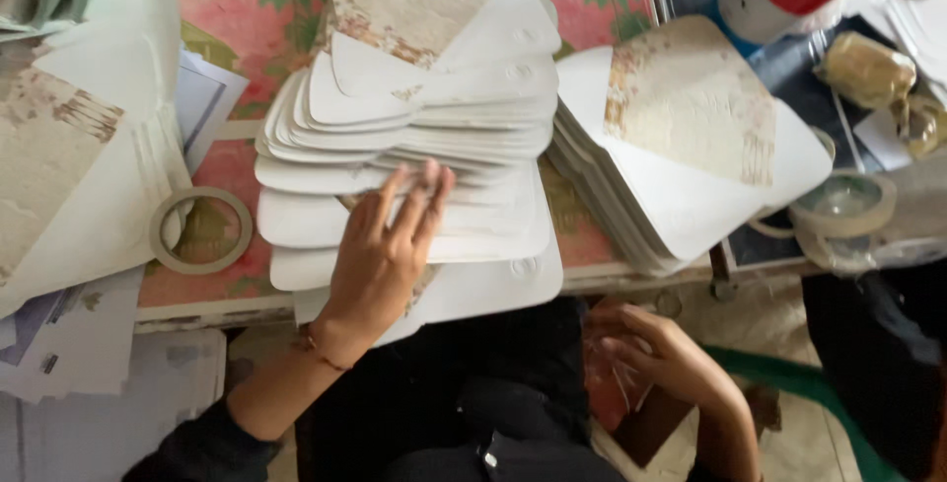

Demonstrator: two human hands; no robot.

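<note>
Stack: fanned white card envelopes [414, 137], table centre.
Left hand [380, 255]: fingers spread flat on stack's lower cards.
Right hand [661, 354]: below table edge, loosely curled around reddish packet [607, 383].
Nearby: tape ring [202, 230], second stack [691, 156].

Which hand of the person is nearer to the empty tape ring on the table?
Left. The left hand rests on the fanned white cards, just right of the tape ring; the right hand is lower, below the table edge.

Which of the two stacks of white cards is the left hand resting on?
The fanned-out middle stack, where the left hand lies flat on the lower cards. The right stack is neater, squared up, and untouched; the right hand is down below the table edge.
</note>
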